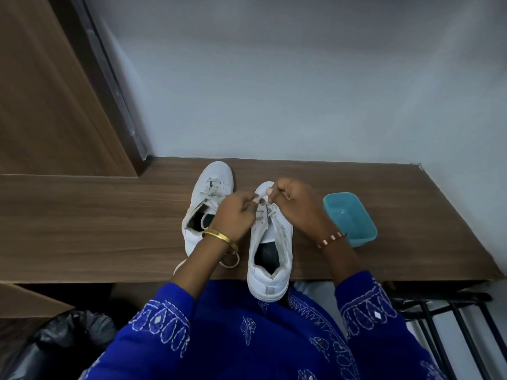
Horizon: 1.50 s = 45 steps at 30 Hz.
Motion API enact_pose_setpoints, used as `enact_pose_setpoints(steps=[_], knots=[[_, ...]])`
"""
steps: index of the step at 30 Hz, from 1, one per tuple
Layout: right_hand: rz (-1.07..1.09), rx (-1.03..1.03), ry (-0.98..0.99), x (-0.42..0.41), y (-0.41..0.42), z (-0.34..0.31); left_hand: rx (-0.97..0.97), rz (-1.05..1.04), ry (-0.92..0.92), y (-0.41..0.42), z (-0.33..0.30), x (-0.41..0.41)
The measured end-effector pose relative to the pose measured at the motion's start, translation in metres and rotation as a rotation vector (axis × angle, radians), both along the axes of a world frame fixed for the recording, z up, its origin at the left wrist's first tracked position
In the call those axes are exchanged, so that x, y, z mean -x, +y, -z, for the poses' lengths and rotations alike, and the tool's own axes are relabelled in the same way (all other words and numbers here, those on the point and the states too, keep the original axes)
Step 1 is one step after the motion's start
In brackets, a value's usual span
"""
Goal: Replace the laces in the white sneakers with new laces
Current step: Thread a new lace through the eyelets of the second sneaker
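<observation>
**Both hands on the near sneaker's lace**

The right sneaker [270, 242] lies heel at 6, toe at 12, overhanging the wooden shelf [109, 215]; the left sneaker [205, 207] tilts toward 1. A teal tub [354, 218] sits at 3 o'clock. Left hand [236, 215] and right hand [296, 207] each pinch the lace [264, 208].

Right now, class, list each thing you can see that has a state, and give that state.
Left hand: pinching the lace.
Right hand: pinching the lace.
Right sneaker: laced, heel overhanging the shelf edge.
Left sneaker: laced, untied.
Blue tub: upright, empty.
</observation>
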State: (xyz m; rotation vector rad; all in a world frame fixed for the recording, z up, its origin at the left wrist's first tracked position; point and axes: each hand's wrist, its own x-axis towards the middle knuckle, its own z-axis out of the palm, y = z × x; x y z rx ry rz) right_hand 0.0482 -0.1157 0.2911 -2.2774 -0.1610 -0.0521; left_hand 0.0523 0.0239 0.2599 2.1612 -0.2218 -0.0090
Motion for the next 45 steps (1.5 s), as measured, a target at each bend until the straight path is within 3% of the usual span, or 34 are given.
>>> enact_pose_setpoints(steps=[4, 9, 12, 15, 18, 22, 26, 31, 37, 42, 45], knots=[[0.022, -0.006, 0.030, 0.004, -0.007, 0.007, 0.069, 0.016, 0.091, 0.005, 0.013, -0.001], [0.007, -0.072, 0.163, 0.009, -0.031, 0.024, 0.200, -0.263, 0.001, 0.021, 0.012, -0.014], [-0.006, -0.098, 0.246, 0.012, -0.045, 0.029, 0.113, -0.368, -0.004, 0.032, 0.008, -0.021], [0.007, -0.102, 0.251, 0.012, -0.046, 0.034, -0.149, -0.390, -0.057, 0.033, 0.010, -0.022], [0.014, -0.093, 0.174, 0.013, -0.033, 0.036, -0.176, -0.266, -0.213, 0.014, 0.011, -0.012], [0.055, 0.005, -0.022, 0.011, -0.015, 0.038, 0.074, -0.011, -0.094, -0.020, 0.016, 0.007], [0.146, 0.008, -0.154, 0.013, -0.014, 0.040, 0.102, -0.022, -0.045, -0.026, 0.025, 0.011], [0.231, -0.071, -0.156, 0.021, -0.015, 0.053, -0.051, 0.067, -0.064, -0.020, 0.030, 0.005], [0.215, -0.087, -0.202, 0.021, -0.006, 0.060, 0.110, 0.077, 0.115, -0.020, 0.024, 0.004], [0.283, -0.256, -0.102, 0.011, -0.006, 0.065, 0.011, 0.025, 0.134, -0.020, 0.014, -0.006], [0.399, -0.248, -0.059, 0.010, -0.014, 0.073, -0.058, -0.029, 0.145, -0.009, 0.019, -0.012]])
